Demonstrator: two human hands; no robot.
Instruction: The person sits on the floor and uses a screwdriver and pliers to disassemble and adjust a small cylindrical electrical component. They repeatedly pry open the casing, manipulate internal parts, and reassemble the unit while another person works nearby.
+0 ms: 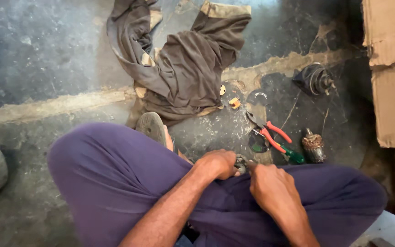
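A person sits cross-legged on the floor. Left hand (pixel 218 164) and right hand (pixel 270 183) both close their grip on a small metal part (pixel 242 162) above the lap; its long axis cannot be told. Red-handled pliers (pixel 270 133) lie just beyond it, jaws pointing away.

I sit cross-legged on a dark, grimy concrete floor (pixel 46 55) with a pale worn seam running across it. A crumpled brown-grey cloth (pixel 184 64) lies ahead of my knees. Right of it sit a small orange part (pixel 234 103) and a dark round cap (pixel 258 97). Red-handled pliers (pixel 270 132) lie nearer me, with a green-handled tool (pixel 294 157) touching them. A copper-wound armature (pixel 314 146) rests just beside those, and a black motor housing (pixel 315 80) farther back. Torn cardboard (pixel 392 68) stands at the right edge.
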